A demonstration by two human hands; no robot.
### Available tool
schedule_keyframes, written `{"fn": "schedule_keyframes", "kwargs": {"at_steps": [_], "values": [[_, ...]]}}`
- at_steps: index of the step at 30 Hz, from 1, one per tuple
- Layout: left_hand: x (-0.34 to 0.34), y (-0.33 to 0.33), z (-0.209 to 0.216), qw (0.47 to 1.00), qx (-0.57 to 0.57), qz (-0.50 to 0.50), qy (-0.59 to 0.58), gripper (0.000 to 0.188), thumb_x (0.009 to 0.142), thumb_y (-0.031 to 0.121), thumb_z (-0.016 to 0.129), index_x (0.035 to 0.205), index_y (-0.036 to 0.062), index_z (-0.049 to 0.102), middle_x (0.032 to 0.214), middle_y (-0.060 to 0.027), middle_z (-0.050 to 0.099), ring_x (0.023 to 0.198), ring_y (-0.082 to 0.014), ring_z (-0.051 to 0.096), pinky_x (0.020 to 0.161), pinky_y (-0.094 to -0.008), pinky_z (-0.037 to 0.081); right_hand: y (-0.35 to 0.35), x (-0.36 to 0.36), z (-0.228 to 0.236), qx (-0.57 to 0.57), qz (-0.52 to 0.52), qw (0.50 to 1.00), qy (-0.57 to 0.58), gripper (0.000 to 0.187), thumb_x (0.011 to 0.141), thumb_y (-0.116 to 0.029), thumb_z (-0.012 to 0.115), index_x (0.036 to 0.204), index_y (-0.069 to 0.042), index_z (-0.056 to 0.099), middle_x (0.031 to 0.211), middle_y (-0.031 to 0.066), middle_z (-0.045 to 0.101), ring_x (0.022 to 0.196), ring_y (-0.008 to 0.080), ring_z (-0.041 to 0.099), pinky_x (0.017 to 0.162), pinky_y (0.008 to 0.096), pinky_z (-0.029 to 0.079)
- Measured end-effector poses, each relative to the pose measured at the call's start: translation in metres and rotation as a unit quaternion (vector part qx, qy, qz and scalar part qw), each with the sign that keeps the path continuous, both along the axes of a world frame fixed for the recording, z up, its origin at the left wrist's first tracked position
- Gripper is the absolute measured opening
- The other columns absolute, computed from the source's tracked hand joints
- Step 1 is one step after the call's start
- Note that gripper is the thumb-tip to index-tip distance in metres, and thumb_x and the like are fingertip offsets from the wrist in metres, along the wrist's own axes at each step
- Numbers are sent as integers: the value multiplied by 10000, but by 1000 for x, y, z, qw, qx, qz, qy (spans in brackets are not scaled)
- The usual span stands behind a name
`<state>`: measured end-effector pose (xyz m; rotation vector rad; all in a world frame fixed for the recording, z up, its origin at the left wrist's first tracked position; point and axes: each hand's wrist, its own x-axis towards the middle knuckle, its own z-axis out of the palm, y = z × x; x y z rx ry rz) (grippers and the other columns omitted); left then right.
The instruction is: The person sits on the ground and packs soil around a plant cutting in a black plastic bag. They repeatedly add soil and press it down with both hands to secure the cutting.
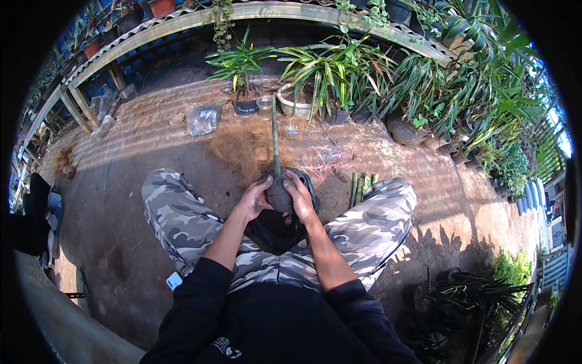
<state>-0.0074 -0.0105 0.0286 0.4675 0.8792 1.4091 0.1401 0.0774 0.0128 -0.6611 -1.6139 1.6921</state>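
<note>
A ball of dark soil [279, 195] sits between my two hands, packed round the lower end of a green stem cutting [275, 136] that stands nearly upright. My left hand [257, 199] curves round the ball's left side, and my right hand [298, 193] presses on its right side. Below them a black plastic bag [276, 233] lies open in my lap, with dark soil showing inside. Brown coconut fibre [236, 148] lies loose on the ground just beyond my hands. Several cut green stems [362, 187] rest beside my right knee.
Tangled pink and white string [327, 161] lies right of the fibre. Beyond are a clear plastic bag [204, 118], a clear cup [265, 106], a black pot [245, 108] and a white pot [294, 104] with leafy plants. A shelf [254, 11] spans the back.
</note>
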Motion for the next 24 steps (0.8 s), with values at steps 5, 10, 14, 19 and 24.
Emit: {"fn": "schedule_keyframes", "kwargs": {"at_steps": [5, 10, 14, 19, 24], "values": [[0, -1, 1, 994, -13, 9, 107, 463, 965, 410, 536, 1271, 64, 525, 1179, -99, 628, 1012, -256, 665, 812, -479, 577, -4, 6, 5, 2, 47, 998, -45, 466, 965, -229, 544, 1359, 11, 478, 1314, 127, 556, 1218, 198, 508, 1059, 317, 361], [11, 4, 3, 996, -42, 53, 56, 514, 987, 515, 411, 1237, 91, 558, 1143, -75, 649, 1004, -211, 662, 829, -419, 564, -3, -1, 6, -113, 1, 993, 44, 436, 1004, -298, 470, 1349, -35, 514, 1274, 115, 589, 1166, 179, 543, 1011, 292, 408], [21, 8, -9, 997, -41, 60, -21, 594, 957, 605, 397, 1234, 112, 579, 1130, -52, 653, 977, -195, 657, 833, -384, 538, -11, -5, 9, -71, -22, 997, -17, 425, 1020, -319, 433, 1333, -52, 540, 1241, 110, 604, 1134, 170, 552, 983, 287, 422], [24, 13, -31, 981, -80, 166, 67, 559, 999, 526, 351, 1225, 69, 582, 1141, -53, 647, 1000, -180, 637, 851, -346, 515, -17, -6, 17, -32, 57, 996, -68, 472, 1042, -344, 355, 1377, -39, 489, 1281, 131, 571, 1194, 189, 510, 1056, 313, 351], [25, 11, -27, 985, -60, 160, 23, 583, 1003, 524, 316, 1237, 55, 572, 1165, -104, 637, 1076, -218, 612, 954, -369, 470, -20, -12, 16, 12, -29, 999, -22, 594, 1037, -478, 280, 1437, -58, 406, 1315, 159, 542, 1202, 224, 519, 1049, 337, 377]]}}
